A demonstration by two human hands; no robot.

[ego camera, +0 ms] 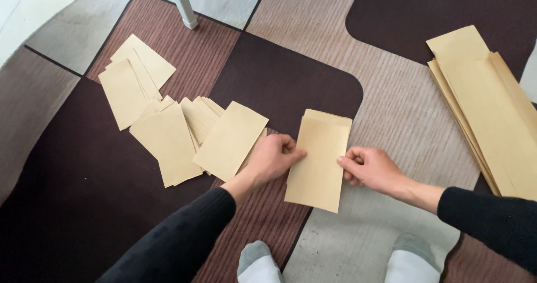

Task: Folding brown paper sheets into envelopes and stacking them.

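A tan paper envelope [319, 160] lies on the patterned rug in front of me. My left hand [271, 159] pinches its left edge, and my right hand [372, 168] pinches its right edge. The top of the envelope shows a folded flap. To the left, several folded tan envelopes [173, 126] lie scattered in an overlapping spread, the nearest one just touching my left wrist area. At the far right a stack of larger flat tan sheets [486, 104] lies on the rug.
The rug [291, 76] has brown, dark and beige rounded panels. A white furniture leg [184, 6] stands at the top. My two feet in grey socks [257, 263] show at the bottom edge. Pale floor appears at the top left.
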